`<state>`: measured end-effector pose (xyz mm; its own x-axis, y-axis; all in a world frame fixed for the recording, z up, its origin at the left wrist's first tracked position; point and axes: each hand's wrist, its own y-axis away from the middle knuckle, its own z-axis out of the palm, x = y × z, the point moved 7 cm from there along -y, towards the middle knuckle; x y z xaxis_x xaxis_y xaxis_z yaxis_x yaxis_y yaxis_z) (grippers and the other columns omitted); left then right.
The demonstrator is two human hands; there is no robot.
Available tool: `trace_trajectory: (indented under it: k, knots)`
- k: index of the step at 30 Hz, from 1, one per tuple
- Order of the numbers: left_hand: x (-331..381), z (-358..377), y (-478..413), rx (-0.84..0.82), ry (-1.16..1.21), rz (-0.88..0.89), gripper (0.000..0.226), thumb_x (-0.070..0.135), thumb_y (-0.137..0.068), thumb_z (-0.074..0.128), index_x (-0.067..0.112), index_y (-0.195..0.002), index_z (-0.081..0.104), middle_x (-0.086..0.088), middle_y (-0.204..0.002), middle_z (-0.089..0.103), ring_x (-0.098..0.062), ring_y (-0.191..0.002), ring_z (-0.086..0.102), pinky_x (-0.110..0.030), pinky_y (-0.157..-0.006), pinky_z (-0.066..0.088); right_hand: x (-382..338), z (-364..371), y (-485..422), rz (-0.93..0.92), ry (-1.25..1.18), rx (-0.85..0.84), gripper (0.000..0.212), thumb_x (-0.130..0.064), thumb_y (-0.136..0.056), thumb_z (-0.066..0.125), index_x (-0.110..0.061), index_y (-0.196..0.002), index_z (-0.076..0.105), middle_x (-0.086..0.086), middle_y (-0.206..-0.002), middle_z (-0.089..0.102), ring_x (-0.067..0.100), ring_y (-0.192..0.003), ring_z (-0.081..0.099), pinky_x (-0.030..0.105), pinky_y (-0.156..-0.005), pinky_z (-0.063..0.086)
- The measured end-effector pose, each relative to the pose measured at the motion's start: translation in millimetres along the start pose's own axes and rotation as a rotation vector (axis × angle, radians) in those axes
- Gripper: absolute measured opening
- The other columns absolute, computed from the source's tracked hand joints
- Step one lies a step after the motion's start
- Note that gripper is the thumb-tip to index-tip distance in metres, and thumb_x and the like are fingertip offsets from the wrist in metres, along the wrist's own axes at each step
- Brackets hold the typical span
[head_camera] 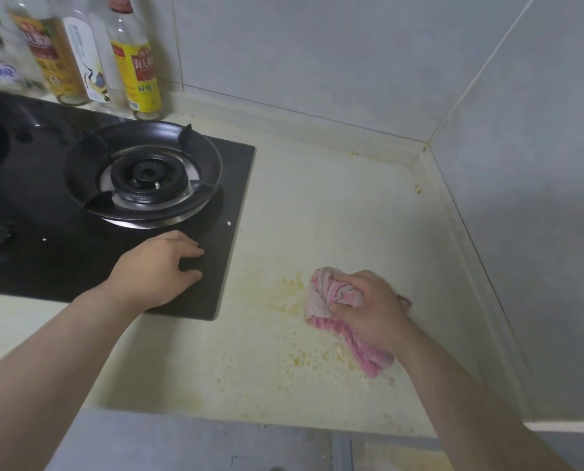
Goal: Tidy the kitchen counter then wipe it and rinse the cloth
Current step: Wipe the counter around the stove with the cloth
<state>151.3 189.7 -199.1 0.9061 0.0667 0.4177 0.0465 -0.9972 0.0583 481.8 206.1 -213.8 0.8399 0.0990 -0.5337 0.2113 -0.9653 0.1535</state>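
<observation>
We wipe: right hand point(372, 307) fingers hold pink cloth point(338, 314) | left hand point(158, 270) fingers loose on stove point(181, 300) | near surface point(318, 215) has yellow mess point(290, 294) left | rinse not done

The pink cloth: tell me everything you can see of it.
The pink cloth looks like soft terry with paler stripes, crumpled into a bunch. The right hand grips its upper part, pressing it onto the cream counter; a loose tail trails toward the front edge under the wrist. It lies right of the stove, beside yellowish smears.
</observation>
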Motion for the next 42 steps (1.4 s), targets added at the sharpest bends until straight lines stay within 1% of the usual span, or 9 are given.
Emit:
trace_trajectory:
  k: [2,5,8,14,16,18,22,34,42]
  knots:
    - [0,0,0,0.006,0.0,-0.002,0.041,0.032,-0.082,0.069,0.027,-0.122,0.064,0.015,-0.128,0.052,-0.01,-0.117,0.051,-0.031,-0.096,0.043,-5,0,-14,-0.013,-0.011,-0.01,0.032,-0.035,-0.071,0.073,-0.035,-0.102,0.068,-0.012,-0.094,0.053,0.009,-0.092,0.054,0.024,-0.083,0.037]
    - [0,0,0,0.003,-0.002,-0.009,0.041,0.032,-0.082,0.069,0.027,-0.122,0.063,0.016,-0.128,0.052,-0.009,-0.116,0.051,-0.031,-0.095,0.044,-14,4,-38,-0.024,-0.001,-0.016,0.014,-0.049,-0.062,0.06,-0.043,-0.069,0.05,-0.01,-0.082,0.052,0.012,-0.078,0.052,0.023,-0.074,0.035]
    - [0,2,-1,-0.003,-0.007,-0.009,0.041,0.031,-0.082,0.068,0.027,-0.123,0.063,0.015,-0.13,0.051,-0.009,-0.117,0.05,-0.03,-0.096,0.043,-20,6,-56,-0.025,-0.027,-0.008,0.023,-0.055,-0.058,0.055,-0.04,-0.075,0.051,-0.004,-0.085,0.058,0.014,-0.079,0.055,0.025,-0.074,0.039]
    - [1,2,-1,-0.014,0.004,-0.02,0.042,0.031,-0.083,0.068,0.027,-0.124,0.061,0.015,-0.13,0.051,-0.009,-0.119,0.05,-0.032,-0.098,0.043,-31,7,-48,-0.037,-0.013,-0.039,0.021,-0.047,-0.064,0.062,-0.046,-0.061,0.041,-0.008,-0.08,0.05,0.016,-0.078,0.053,0.025,-0.073,0.035]
    - [1,1,0,-0.017,0.004,-0.025,0.042,0.03,-0.083,0.068,0.027,-0.124,0.061,0.015,-0.13,0.051,-0.009,-0.118,0.05,-0.031,-0.097,0.043,-37,11,-39,-0.057,0.001,-0.05,0.02,-0.044,-0.068,0.066,-0.046,-0.065,0.046,-0.012,-0.083,0.049,0.017,-0.084,0.055,0.027,-0.076,0.038]
    - [1,1,0,-0.021,0.003,-0.028,0.042,0.03,-0.083,0.068,0.027,-0.125,0.061,0.015,-0.13,0.05,-0.009,-0.119,0.049,-0.031,-0.097,0.043,-38,15,-29,-0.074,0.017,-0.048,0.016,-0.038,-0.073,0.071,-0.039,-0.088,0.065,-0.013,-0.091,0.048,0.016,-0.094,0.055,0.03,-0.084,0.041]
    - [2,1,0,-0.034,0.008,-0.025,0.042,0.03,-0.084,0.068,0.026,-0.125,0.061,0.014,-0.131,0.05,-0.009,-0.119,0.049,-0.03,-0.097,0.043,-45,25,-7,-0.124,0.044,-0.061,0.047,-0.033,-0.076,0.075,-0.027,-0.122,0.064,-0.015,-0.1,0.049,0.012,-0.107,0.051,0.028,-0.096,0.039]
    - [0,0,0,-0.031,0.015,-0.032,0.042,0.032,-0.083,0.068,0.028,-0.124,0.061,0.015,-0.13,0.051,-0.009,-0.119,0.049,-0.031,-0.097,0.044,-52,28,-14,-0.144,0.035,-0.014,0.049,-0.034,-0.079,0.074,-0.026,-0.126,0.062,-0.013,-0.103,0.05,0.011,-0.107,0.048,0.024,-0.092,0.034]
    - [0,1,0,-0.033,0.022,-0.024,0.042,0.032,-0.083,0.067,0.028,-0.125,0.061,0.015,-0.13,0.051,-0.009,-0.119,0.049,-0.036,-0.099,0.045,-71,30,-58,-0.119,0.038,0.02,0.046,-0.036,-0.08,0.073,-0.025,-0.123,0.064,-0.005,-0.107,0.053,0.018,-0.108,0.054,0.03,-0.096,0.042]
